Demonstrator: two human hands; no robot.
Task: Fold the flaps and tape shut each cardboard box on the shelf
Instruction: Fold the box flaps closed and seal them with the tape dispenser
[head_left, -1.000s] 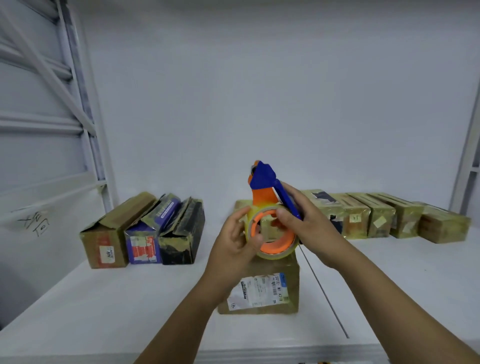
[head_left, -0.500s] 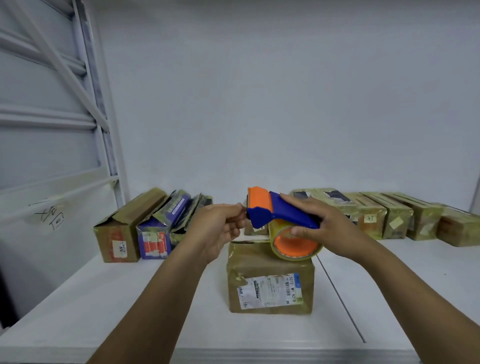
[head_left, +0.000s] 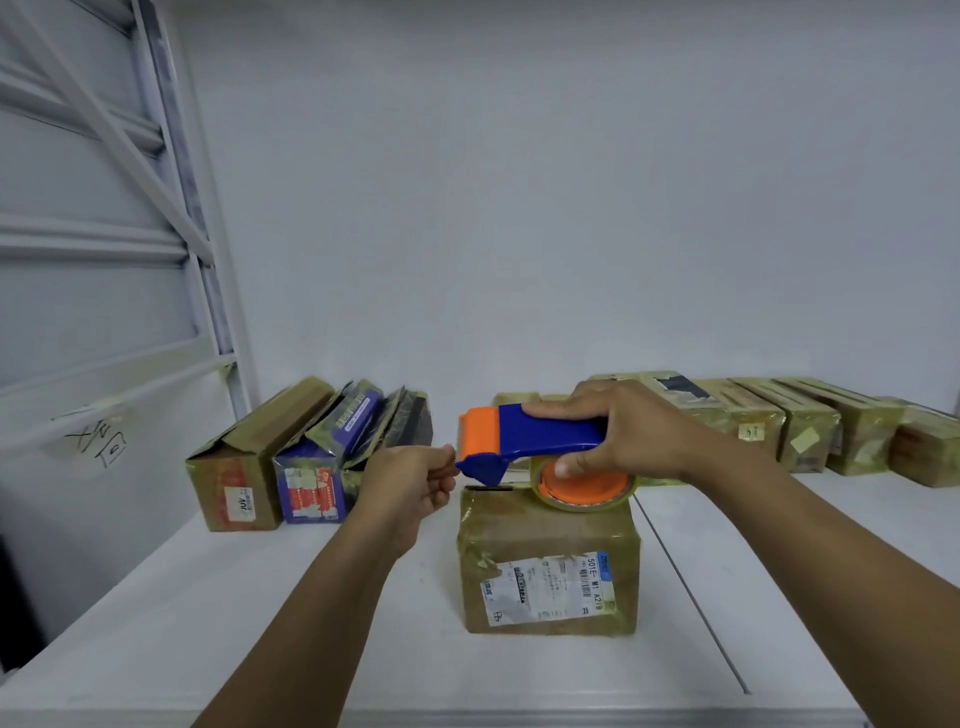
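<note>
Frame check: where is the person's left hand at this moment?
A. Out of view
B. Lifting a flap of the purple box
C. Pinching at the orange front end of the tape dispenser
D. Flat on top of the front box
C: the left hand has its fingers curled and pinched at the orange front end of the tape dispenser, while the right hand grips the blue handle above the front box.

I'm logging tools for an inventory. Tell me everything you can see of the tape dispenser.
The tape dispenser is plastic: a blue handle and body, an orange nose and an orange hub carrying a roll of clear tape. It lies roughly level, nose leftward, with the roll at the top of the near cardboard box. The right hand grips the handle, thumb on the hub; the left hand pinches at the nose.
</note>
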